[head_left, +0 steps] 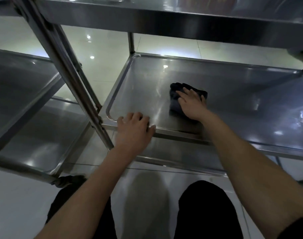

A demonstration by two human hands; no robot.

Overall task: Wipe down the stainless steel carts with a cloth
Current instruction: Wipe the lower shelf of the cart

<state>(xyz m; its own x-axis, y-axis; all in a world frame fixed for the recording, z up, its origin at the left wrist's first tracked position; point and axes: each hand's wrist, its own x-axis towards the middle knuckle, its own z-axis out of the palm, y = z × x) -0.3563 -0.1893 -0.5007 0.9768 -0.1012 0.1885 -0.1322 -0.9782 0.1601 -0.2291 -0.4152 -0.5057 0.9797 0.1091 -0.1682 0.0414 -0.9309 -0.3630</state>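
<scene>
That dark cloth (180,99) on the cart's middle shelf (233,87) looks soft and floppy, so the right hand (192,104) just presses it flat-fingered, no real grip, while the left hand (134,130) curls over the shelf's rim.

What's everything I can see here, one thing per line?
cart: one, steel, centre and right; three shelves show.
second cart: one, steel, left, beside the first.
cloth: one, dark, on the middle shelf.
floor: pale glossy tiles, under the carts.
caster: one, black, under the second cart's corner.
left hand: fingers curled over the middle shelf's near rim.
right hand: flat, pressing the cloth.
legs: two, black trousers, bottom.
</scene>
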